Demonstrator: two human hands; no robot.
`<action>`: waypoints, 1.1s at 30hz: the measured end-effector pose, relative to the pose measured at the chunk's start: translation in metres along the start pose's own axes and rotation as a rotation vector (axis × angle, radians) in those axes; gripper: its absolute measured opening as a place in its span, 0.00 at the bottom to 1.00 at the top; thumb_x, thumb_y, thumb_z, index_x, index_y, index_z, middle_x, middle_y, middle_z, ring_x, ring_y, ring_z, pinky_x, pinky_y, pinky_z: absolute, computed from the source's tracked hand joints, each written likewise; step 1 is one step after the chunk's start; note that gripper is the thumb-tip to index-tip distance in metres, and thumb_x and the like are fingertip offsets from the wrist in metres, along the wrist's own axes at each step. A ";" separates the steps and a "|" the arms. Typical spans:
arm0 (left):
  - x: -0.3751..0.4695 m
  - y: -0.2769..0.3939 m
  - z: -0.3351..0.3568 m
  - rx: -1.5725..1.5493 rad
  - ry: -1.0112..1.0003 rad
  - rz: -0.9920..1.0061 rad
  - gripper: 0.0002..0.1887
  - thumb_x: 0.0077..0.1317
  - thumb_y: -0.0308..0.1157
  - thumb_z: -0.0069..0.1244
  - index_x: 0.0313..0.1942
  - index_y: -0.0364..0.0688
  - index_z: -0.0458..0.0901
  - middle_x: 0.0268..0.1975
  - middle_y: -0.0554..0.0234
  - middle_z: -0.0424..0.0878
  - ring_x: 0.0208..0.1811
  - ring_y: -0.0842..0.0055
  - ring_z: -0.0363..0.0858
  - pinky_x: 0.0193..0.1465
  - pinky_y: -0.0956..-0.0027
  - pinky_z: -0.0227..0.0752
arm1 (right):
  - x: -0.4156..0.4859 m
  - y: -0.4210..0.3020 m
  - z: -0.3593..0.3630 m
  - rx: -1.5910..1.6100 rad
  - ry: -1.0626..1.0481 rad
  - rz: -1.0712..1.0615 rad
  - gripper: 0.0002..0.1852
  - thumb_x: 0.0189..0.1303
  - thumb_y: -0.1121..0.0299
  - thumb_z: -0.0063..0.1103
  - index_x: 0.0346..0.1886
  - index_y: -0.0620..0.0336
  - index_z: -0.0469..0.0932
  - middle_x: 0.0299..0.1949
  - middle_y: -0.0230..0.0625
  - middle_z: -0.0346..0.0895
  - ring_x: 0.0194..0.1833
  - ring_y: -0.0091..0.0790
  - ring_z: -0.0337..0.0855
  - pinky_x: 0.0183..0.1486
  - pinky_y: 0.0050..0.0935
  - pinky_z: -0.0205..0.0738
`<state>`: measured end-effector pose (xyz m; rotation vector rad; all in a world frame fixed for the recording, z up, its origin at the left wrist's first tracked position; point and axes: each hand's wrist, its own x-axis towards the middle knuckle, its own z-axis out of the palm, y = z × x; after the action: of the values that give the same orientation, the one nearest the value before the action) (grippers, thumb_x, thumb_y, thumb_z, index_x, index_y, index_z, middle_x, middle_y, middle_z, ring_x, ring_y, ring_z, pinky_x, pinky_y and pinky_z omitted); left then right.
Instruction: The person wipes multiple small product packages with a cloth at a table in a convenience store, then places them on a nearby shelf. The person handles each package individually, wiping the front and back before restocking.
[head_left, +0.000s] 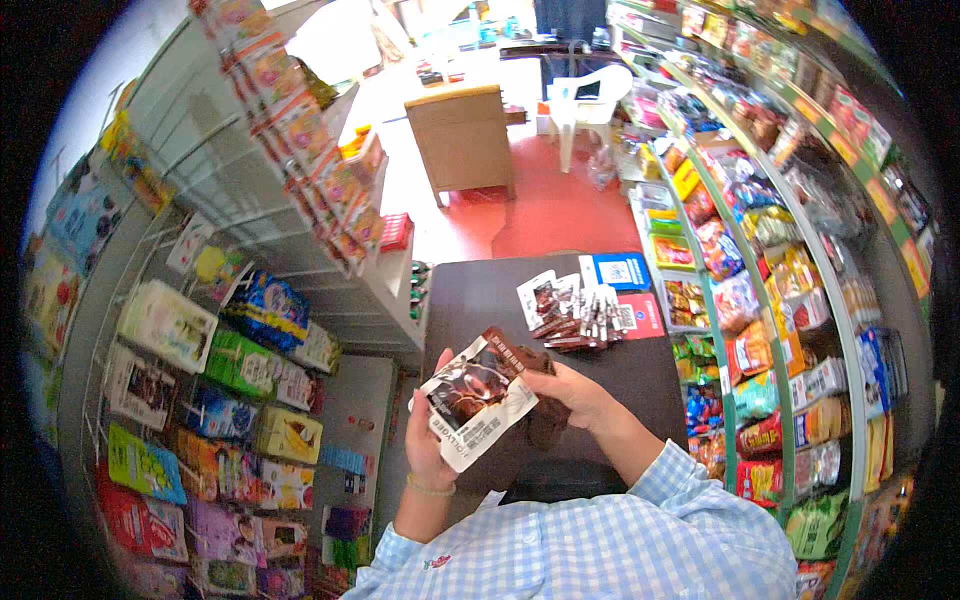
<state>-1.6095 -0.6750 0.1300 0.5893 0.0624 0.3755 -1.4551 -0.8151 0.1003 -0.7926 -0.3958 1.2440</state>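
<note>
A brown and cream snack pouch (474, 397) is held tilted above the dark table (469, 300), its printed front facing me. My left hand (429, 439) grips its left and lower edge, with the thumb along the near side. At the upper right edge, my right hand (574, 394) pinches the same pouch; some of its fingers are hidden behind. Beyond my hands, a spread pile of small brown and white packets (581, 311) lies on the table. Beside it are a blue card with a printed code (616, 271) and a red card with a printed code (639, 315).
Shelves of packaged snacks (739, 300) run close along my right. To my left stands a rack of hanging pouches (240, 364), with strips of packets (289, 112) above. Past the table are a wooden cabinet (461, 142) and a white plastic chair (589, 101) on a red floor (562, 202).
</note>
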 end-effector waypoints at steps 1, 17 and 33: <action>0.000 -0.001 -0.002 0.023 -0.026 -0.022 0.32 0.76 0.51 0.28 0.73 0.42 0.51 0.72 0.51 0.60 0.71 0.58 0.61 0.72 0.51 0.58 | -0.002 0.000 0.003 -0.118 0.057 -0.007 0.24 0.58 0.63 0.69 0.55 0.64 0.75 0.51 0.38 0.79 0.47 0.28 0.80 0.52 0.31 0.75; 0.003 -0.028 -0.057 -0.344 -0.251 0.135 0.30 0.74 0.53 0.31 0.69 0.47 0.62 0.71 0.58 0.62 0.73 0.62 0.57 0.75 0.51 0.50 | 0.001 0.037 0.086 -1.584 0.038 -0.870 0.34 0.50 0.56 0.68 0.64 0.42 0.70 0.71 0.41 0.58 0.71 0.52 0.56 0.70 0.69 0.33; 0.011 -0.013 -0.034 -0.569 -0.168 -0.014 0.29 0.74 0.54 0.29 0.69 0.49 0.62 0.69 0.59 0.65 0.70 0.65 0.63 0.72 0.56 0.55 | 0.008 0.043 0.103 -1.500 -0.080 -1.041 0.25 0.49 0.66 0.65 0.55 0.49 0.77 0.64 0.42 0.68 0.62 0.46 0.71 0.66 0.54 0.60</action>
<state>-1.6009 -0.6630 0.0955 0.0559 -0.1969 0.3096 -1.5503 -0.7699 0.1376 -1.4502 -1.6338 -0.2115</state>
